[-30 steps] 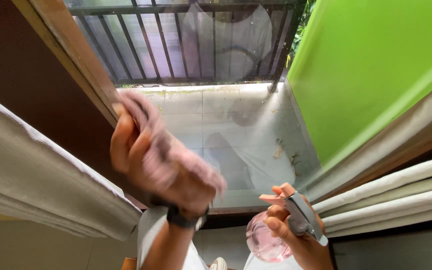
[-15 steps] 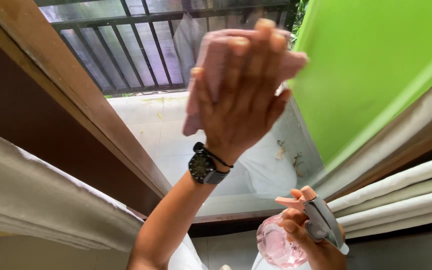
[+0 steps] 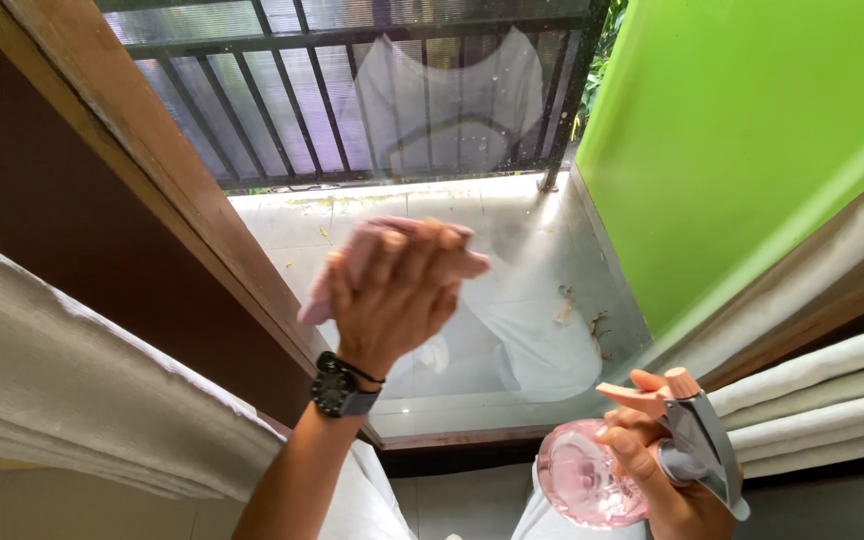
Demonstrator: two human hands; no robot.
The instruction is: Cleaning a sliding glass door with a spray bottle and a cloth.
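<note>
- Two hands are in view before a window pane (image 3: 512,300) set in a brown wooden frame (image 3: 152,190); the camera looks steeply down.
- The spray bottle (image 3: 592,485), pink and translucent with a grey head and peach trigger, sits at the lower right. Its long axis runs from the round body at lower left up to the head at right, and the peach nozzle tip points left and slightly up, toward the glass.
- The right hand (image 3: 652,470) is closed around the bottle's neck, with fingers curled by the trigger. Its wrist is cut off by the lower picture edge.
- The left hand (image 3: 397,295) is raised at centre, palm to the glass, fingers together and pointing right. It presses a pink cloth (image 3: 352,265) flat on the pane.
- Most of the cloth is hidden behind the palm; only its upper and left edges show, so its full shape cannot be made out.
- The left forearm rises from the lower edge, tilted right, and carries a black wristwatch (image 3: 340,390).
- Through the glass appear a pale tiled ledge, a dark metal railing (image 3: 282,110) and a green wall (image 3: 732,140); a faint reflection of the person blurs the middle of the pane.
- Cream curtains (image 3: 72,400) hang at left and right, partly out of frame.
</note>
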